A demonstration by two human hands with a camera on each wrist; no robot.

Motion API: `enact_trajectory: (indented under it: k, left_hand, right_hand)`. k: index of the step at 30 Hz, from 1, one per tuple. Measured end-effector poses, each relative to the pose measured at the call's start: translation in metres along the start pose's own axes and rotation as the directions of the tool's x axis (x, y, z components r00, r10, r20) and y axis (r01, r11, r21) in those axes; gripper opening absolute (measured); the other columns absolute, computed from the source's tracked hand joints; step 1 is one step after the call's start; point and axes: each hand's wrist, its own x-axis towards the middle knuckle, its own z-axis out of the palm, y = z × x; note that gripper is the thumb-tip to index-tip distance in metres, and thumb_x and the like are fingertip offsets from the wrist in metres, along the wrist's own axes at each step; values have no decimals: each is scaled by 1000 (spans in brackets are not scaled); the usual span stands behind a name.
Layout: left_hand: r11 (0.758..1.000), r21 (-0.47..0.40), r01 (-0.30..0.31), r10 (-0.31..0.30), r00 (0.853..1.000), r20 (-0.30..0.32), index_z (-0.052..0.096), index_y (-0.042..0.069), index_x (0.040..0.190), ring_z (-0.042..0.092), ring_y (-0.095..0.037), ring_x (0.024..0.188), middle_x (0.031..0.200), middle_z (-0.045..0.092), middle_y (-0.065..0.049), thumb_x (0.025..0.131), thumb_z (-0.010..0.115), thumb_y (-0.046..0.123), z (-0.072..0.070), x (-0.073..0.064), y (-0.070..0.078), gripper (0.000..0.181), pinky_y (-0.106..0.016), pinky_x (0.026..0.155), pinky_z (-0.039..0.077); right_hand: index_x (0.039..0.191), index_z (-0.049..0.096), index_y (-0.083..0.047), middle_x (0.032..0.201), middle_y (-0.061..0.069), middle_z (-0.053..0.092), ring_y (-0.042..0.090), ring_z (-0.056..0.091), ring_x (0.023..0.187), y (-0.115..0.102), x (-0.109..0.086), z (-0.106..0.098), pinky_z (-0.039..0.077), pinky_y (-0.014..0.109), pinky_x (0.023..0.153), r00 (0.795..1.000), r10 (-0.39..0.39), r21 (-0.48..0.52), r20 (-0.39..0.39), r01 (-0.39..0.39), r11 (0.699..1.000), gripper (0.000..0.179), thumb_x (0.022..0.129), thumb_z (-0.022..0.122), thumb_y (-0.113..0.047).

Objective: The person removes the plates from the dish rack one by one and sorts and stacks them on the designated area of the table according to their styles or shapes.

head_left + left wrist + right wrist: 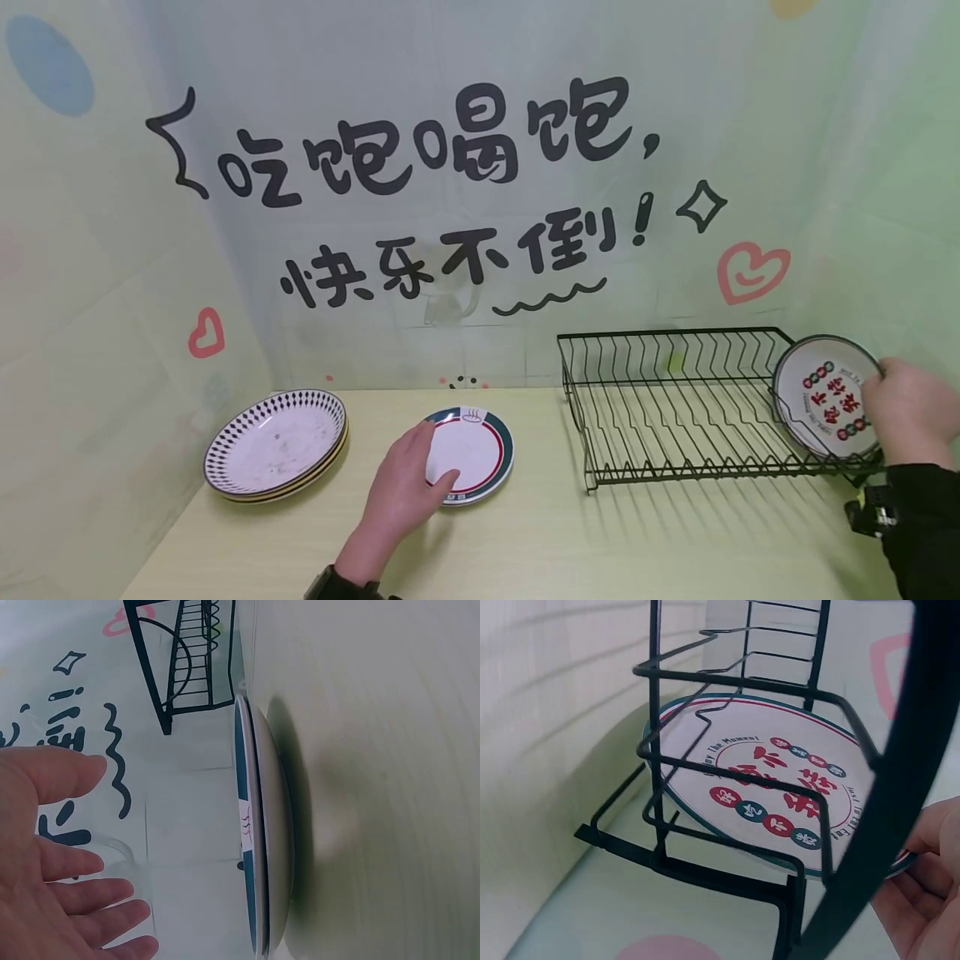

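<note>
At the rack's right end, my right hand (911, 412) grips the edge of a white plate (825, 400) with red characters and a dark rim. That plate stands tilted among the wires of the black dish rack (675, 479); in the right wrist view its printed face (780, 787) shows behind the bars, with fingers and thumb at its edge. My left hand (405, 487) hovers over a small white plate (472, 454) with a green and red rim, lying on the table. In the left wrist view the fingers (97, 896) are extended, apart from this plate (277, 825).
A stack of larger plates (277, 446) with a dark patterned rim sits at the table's left. Behind the table (540, 542) hangs a printed backdrop (420, 350) with black lettering and hearts. More backdrop closes off both sides, the right one near my right hand.
</note>
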Motion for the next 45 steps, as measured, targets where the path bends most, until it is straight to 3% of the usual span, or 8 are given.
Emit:
enact_trajectory:
  k: [10,14,20,25,36,45]
  left_hand:
    - [1000,-4,-3,3,1000,7,47,-8,140,49,-41,126,139,51,-25,84,78,28,5,4,4,73,-52,106,41]
    - [1000,-14,-1,1,1000,12,47,-8,140,48,-41,127,139,50,-25,84,78,29,7,6,7,74,-52,106,41]
    - [999,-27,-19,19,1000,-1,48,-7,140,48,-41,127,139,51,-25,84,78,29,9,8,13,73,-52,106,42]
    - [999,-37,-33,33,999,-13,49,-7,139,49,-41,127,139,51,-25,84,77,28,9,9,19,71,-52,105,42]
    - [997,-64,-30,29,1000,-10,47,-5,141,47,-39,128,139,51,-23,85,77,29,7,10,26,72,-52,106,41]
    - [994,-99,-35,31,999,-43,47,-3,141,48,-38,127,138,52,-21,84,78,28,5,13,29,71,-51,106,41]
  right_hand:
    - [112,43,17,93,38,54,49,57,80,-2,-1,-10,47,54,59,998,-35,57,-58,38,998,26,96,38,-2]
    - [117,42,15,97,38,54,51,57,84,-3,-2,-13,48,57,63,996,-39,58,-80,43,997,29,97,35,-4]
    - [124,41,14,109,43,51,54,56,88,-8,-8,-16,50,60,65,992,-16,149,-122,35,988,32,101,34,-6]
    - [118,44,15,102,42,52,52,57,80,-10,-14,-17,50,55,56,984,-35,209,-172,71,975,27,101,36,-4]
    - [120,48,14,102,41,54,52,58,79,-19,-23,-18,52,56,58,971,-73,230,-229,126,965,29,101,38,-5]
    - [110,55,12,98,39,60,52,58,75,-29,-27,-24,39,41,46,931,-155,208,-331,232,950,25,95,43,-4]
